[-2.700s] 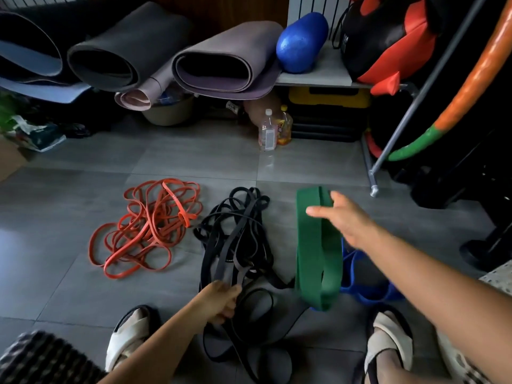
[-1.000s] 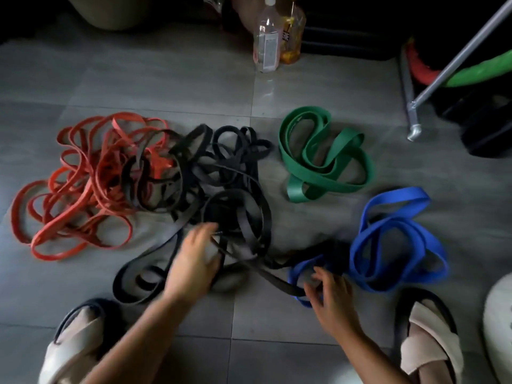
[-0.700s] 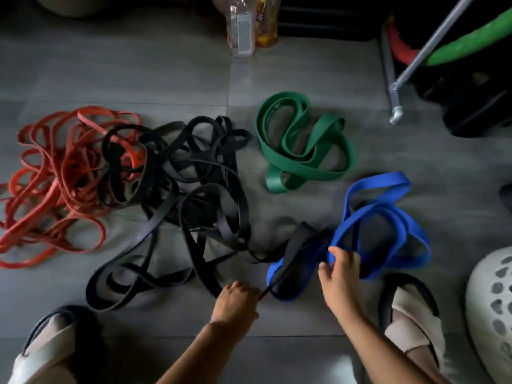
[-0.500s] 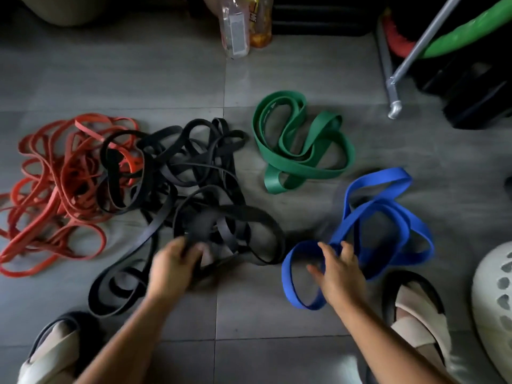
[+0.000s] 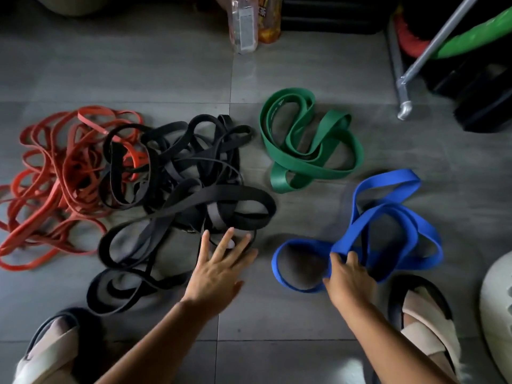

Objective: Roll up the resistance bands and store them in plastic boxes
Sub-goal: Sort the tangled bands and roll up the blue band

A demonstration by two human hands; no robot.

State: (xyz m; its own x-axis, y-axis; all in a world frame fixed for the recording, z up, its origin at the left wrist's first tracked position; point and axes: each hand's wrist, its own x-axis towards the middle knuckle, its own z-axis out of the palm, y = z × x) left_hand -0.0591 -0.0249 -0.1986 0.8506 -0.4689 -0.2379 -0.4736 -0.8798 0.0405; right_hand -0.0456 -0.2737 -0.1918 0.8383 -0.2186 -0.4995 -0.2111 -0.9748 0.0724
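Note:
Four heaps of resistance bands lie on the grey tiled floor. Thin red bands (image 5: pixel 52 184) are at the left, partly under the black bands (image 5: pixel 188 189) in the middle. A wide green band (image 5: pixel 310 145) lies behind the blue band (image 5: pixel 388 225) at the right. My left hand (image 5: pixel 221 267) hovers with fingers spread at the near edge of the black heap, its fingertips at a black loop. My right hand (image 5: pixel 346 278) grips the near part of the blue band, fingers curled round it. No plastic box is in view.
Two bottles (image 5: pixel 246 20) stand at the far edge of the floor. A metal rack leg (image 5: pixel 404 92) and dark gear are at the far right. My sandalled feet (image 5: pixel 426 322) flank my arms. A white perforated object (image 5: pixel 498 309) sits at the right edge.
My left hand let go of the black bands and moved right with fingers spread. My right hand closed on the blue band. The black loop near the blue band now lies separate.

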